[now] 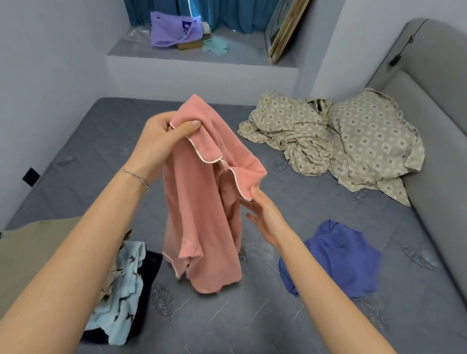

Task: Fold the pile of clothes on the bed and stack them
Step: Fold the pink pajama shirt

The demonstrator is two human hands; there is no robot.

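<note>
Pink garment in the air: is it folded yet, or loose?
Not folded. The pink garment hangs loose and crumpled from the left hand, which pinches its piped edge; the right hand touches another corner.
</note>
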